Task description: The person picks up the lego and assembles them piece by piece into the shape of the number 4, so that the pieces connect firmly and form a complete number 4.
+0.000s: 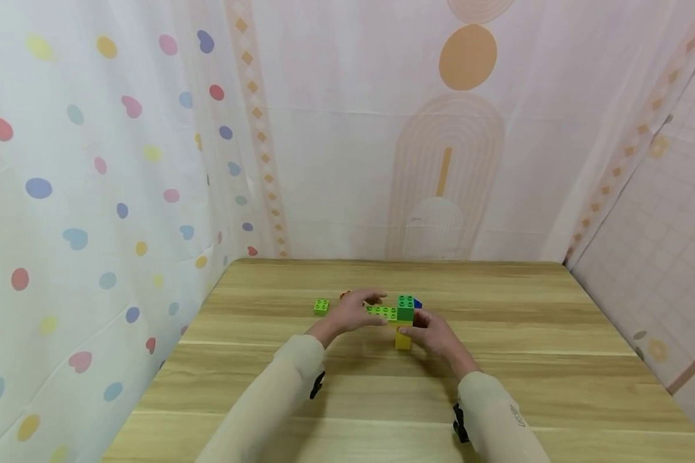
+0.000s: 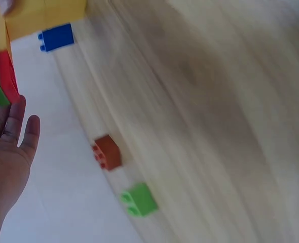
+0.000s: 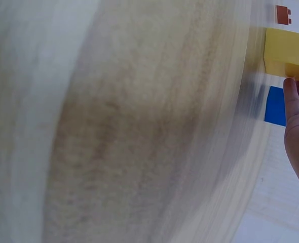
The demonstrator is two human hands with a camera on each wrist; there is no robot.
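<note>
A toy building-brick structure has a yellow column (image 1: 403, 342), a dark green brick (image 1: 405, 310) on top and a long light green brick (image 1: 389, 313) reaching left. Under that light green part, a red brick (image 2: 7, 78) shows in the left wrist view. My left hand (image 1: 349, 314) holds the left end, thumb on the near side and fingers beyond. In the left wrist view, its fingertips (image 2: 16, 107) are right at the red brick. From the right, my right hand (image 1: 438, 332) grips the yellow column between thumb and fingers.
Behind the structure lies a blue brick (image 2: 57, 38), close to the right hand. Farther left on the wooden table (image 1: 394, 411) are a loose red-orange brick (image 2: 108, 152) and a small lime green brick (image 1: 321, 307). Patterned curtains (image 1: 336, 161) hang behind and beside the table.
</note>
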